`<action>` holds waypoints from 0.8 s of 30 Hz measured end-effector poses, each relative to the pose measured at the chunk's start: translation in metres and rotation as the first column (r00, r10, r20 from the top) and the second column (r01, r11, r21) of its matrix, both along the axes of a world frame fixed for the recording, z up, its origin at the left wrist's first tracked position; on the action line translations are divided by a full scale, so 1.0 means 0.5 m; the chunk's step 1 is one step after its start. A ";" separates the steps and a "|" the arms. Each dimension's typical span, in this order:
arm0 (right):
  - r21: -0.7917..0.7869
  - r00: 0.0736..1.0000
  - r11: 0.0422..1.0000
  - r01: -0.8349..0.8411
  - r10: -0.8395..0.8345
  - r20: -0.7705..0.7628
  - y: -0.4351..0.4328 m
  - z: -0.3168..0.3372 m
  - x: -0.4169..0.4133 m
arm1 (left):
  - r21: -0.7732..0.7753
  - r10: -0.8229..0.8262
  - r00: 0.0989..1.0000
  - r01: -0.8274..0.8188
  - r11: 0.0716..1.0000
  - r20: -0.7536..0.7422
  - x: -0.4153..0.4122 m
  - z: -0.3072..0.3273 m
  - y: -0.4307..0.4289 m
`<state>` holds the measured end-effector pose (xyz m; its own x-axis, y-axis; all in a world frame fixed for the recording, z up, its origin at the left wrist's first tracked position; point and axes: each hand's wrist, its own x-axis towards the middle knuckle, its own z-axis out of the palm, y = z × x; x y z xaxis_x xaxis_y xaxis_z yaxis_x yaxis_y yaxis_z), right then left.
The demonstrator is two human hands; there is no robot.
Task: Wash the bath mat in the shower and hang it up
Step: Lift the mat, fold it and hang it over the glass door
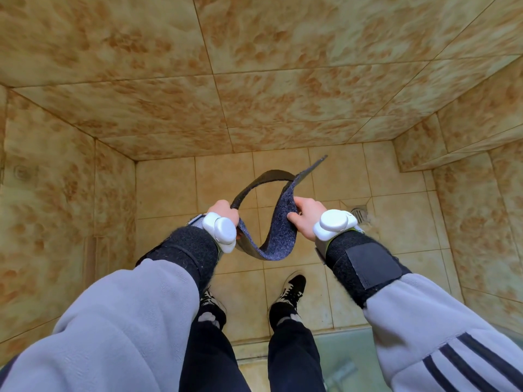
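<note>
bath mat (278, 222): dark, fuzzy on one face, smooth on the other, held in the air above the tiled shower floor (169, 188), seen edge-on and bent in an s-curve, one loop arching beyond the hands, another sagging near, between the wrists. left hand (223, 210): fingers curled together over the mat's left end, which runs under the palm; right hand (307, 215): pinches the fuzzy stretch, thumb on the near face, fingers folded over the edge. also present: floor drain (360, 215) right of the right hand, white wrist units (335, 223), grey sleeves (127, 321), black shoes (291, 290) on the near tiles.
</note>
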<state>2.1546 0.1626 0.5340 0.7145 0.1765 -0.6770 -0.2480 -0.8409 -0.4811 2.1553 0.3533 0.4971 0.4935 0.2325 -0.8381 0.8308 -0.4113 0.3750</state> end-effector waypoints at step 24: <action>0.030 0.974 0.986 0.167 -0.160 -0.159 0.046 -0.024 0.001 | -0.047 -0.065 0.998 0.065 0.997 0.007 0.017 -0.007 0.011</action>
